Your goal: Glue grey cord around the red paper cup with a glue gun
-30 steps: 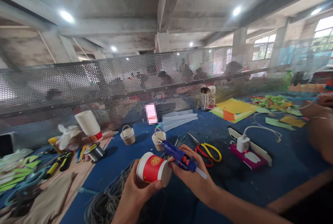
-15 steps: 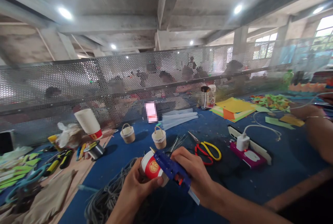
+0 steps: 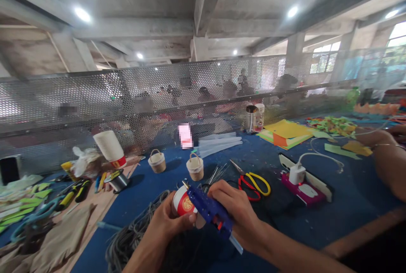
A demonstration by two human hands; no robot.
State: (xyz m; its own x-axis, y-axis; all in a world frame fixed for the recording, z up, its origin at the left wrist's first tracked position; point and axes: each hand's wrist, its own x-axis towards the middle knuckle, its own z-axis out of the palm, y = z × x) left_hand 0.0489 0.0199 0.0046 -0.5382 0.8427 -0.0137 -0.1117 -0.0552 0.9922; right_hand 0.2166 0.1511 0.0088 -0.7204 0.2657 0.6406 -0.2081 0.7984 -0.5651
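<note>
Left fingers grasp a paper cup (image 3: 182, 205), tilted before the person; right fingers grip the glue gun (image 3: 209, 210). Its long axis slants from lower-right stick to upper-left nozzle (contact unclear). Gluing seems in hand; the next move calls for steady aim.

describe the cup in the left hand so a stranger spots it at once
Over the blue table, right of the grey cord, is the left hand. That hand holds the tilted cup, partly hidden behind a blue glue gun. Its red band shows a gold emblem; unlike the stacked cups further left, it is single and held.
</note>
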